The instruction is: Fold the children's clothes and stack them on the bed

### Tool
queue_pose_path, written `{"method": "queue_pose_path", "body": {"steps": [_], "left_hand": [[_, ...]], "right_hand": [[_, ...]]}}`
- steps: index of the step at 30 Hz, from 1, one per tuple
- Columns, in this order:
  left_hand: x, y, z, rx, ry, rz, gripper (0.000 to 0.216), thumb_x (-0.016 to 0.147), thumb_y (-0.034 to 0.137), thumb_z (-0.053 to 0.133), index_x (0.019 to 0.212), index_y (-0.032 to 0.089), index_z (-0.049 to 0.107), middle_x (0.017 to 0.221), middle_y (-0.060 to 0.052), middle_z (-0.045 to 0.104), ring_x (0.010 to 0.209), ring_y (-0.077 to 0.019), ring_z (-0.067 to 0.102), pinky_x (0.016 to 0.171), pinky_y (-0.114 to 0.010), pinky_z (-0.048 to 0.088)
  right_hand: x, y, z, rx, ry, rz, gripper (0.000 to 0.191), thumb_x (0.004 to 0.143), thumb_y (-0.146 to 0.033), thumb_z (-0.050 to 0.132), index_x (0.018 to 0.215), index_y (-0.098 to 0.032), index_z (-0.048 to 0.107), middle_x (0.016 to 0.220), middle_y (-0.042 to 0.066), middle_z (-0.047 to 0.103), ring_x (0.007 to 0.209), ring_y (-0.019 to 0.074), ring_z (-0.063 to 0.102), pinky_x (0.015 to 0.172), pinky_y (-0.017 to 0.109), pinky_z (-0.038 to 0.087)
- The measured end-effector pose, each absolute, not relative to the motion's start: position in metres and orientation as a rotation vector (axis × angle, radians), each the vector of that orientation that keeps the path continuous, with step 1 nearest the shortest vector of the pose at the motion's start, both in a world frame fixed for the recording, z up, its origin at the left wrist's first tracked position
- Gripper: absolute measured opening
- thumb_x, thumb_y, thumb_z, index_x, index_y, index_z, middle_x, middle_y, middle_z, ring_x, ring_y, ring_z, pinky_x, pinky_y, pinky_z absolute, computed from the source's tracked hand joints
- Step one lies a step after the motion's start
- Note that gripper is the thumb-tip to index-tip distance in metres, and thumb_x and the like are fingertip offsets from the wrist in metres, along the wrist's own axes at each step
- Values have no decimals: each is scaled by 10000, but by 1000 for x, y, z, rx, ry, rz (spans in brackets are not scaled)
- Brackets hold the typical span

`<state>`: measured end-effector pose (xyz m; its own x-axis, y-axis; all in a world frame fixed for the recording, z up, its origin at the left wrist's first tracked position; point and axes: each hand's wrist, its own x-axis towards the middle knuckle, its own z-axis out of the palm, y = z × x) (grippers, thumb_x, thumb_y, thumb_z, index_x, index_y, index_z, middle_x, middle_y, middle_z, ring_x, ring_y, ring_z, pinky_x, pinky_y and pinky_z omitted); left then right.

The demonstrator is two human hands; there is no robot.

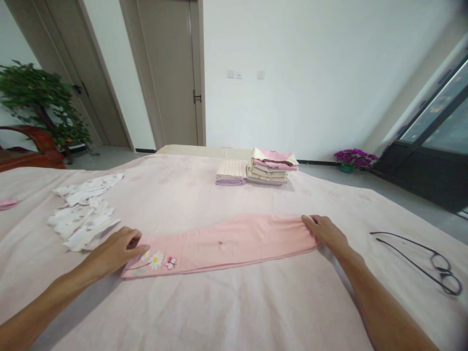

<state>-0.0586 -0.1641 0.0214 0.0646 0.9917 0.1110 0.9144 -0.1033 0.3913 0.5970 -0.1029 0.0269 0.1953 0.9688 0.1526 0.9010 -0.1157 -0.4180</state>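
Pink pants (pixel 226 243), folded lengthwise, lie flat across the bed in front of me. White daisies and a butterfly decorate the leg end at the left. My left hand (pixel 122 248) is closed on that leg end, thumb over the cloth. At the other end, my right hand (pixel 323 231) pinches the waist corner. The pants stretch between both hands and rest on the pale pink bedsheet (pixel 234 312).
Behind the pants stand a stack of folded clothes (pixel 268 170) and a striped folded garment (pixel 231 171). Crumpled white printed clothes (pixel 86 214) lie at the left, with a pink scrap (pixel 7 204) beyond. Eyeglasses (pixel 427 263) rest at the right.
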Motion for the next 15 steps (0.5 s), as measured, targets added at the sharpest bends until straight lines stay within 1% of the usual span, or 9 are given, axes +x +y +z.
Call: {"method": "queue_pose_path", "body": {"steps": [2, 6, 8, 11, 13, 15], "left_hand": [[-55, -166, 17, 2139, 1932, 461, 361, 752, 560, 584, 688, 205, 571, 730, -23, 609, 701, -191, 540, 646, -281, 384], [-51, -171, 11, 1959, 1921, 582, 373, 787, 584, 529, 741, 214, 509, 656, 17, 556, 633, -169, 519, 584, -270, 370], [-46, -172, 10, 1840, 1852, 666, 399, 765, 610, 565, 815, 216, 522, 684, 15, 597, 655, -185, 563, 588, -276, 408], [-36, -173, 14, 1645, 1703, 791, 506, 710, 623, 657, 998, 224, 540, 835, -23, 699, 756, -239, 658, 635, -313, 501], [-30, -172, 21, 1574, 1687, 878, 567, 725, 645, 652, 1095, 232, 533, 890, -40, 722, 787, -260, 690, 646, -338, 539], [-27, -167, 32, 1618, 1749, 936, 596, 763, 669, 608, 1165, 237, 530, 895, -43, 728, 784, -260, 703, 639, -346, 557]], "right_hand": [[592, -101, 27, -2112, -1743, 273, 395, 833, -568, 556, 810, -195, 683, 825, 113, 715, 779, 259, 667, 647, 320, 448], [593, -101, 25, -2029, -1628, 320, 500, 776, -608, 624, 1015, -170, 630, 956, 109, 717, 814, 245, 665, 645, 305, 456], [595, -101, 23, -1952, -1584, 360, 550, 728, -594, 683, 1065, -165, 615, 977, 106, 713, 828, 244, 664, 661, 303, 473], [595, -100, 23, -1850, -1484, 442, 581, 646, -527, 778, 1083, -172, 635, 991, 99, 710, 830, 243, 665, 684, 310, 500], [592, -101, 26, -1770, -1409, 533, 585, 626, -482, 812, 1102, -180, 653, 994, 94, 711, 834, 240, 669, 690, 309, 517], [587, -102, 34, -1696, -1332, 623, 618, 640, -472, 820, 1161, -188, 647, 1024, 96, 709, 856, 235, 672, 689, 300, 533]]}}
